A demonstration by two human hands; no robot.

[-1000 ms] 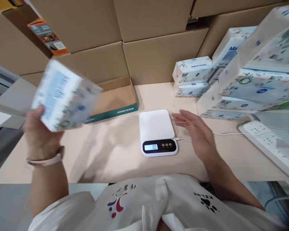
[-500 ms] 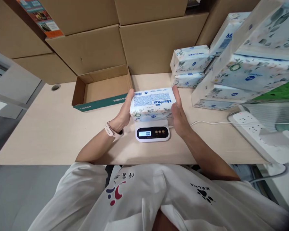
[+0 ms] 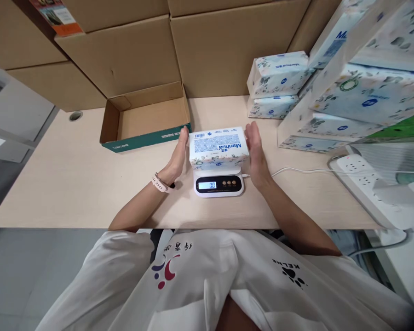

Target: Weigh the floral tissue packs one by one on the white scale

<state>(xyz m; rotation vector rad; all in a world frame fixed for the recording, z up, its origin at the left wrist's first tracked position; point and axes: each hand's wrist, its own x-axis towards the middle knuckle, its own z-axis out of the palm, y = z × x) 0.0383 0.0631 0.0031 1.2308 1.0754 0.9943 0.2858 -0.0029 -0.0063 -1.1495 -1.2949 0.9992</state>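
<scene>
A white tissue pack (image 3: 218,146) printed "Manhua" rests on a small white kitchen scale (image 3: 219,183) at the middle of the desk; the scale's lit display reads 0.0. My left hand (image 3: 177,156) stands flat just off the pack's left end, fingers straight, a pale watch strap on its wrist. On the other side my right hand (image 3: 255,154) is held the same way, slightly apart from the pack's right end. Neither hand grips anything.
An open shallow cardboard tray (image 3: 145,117) with a green front lies at the back left. Stacked tissue packs (image 3: 278,85) fill the back right. A white power strip (image 3: 365,177) and cable lie at the right. Brown cartons (image 3: 124,55) line the wall behind the desk (image 3: 72,184).
My left hand carried the pack from the left onto the scale, both hands held it there, and now both have let go and drawn slightly away from its ends.
</scene>
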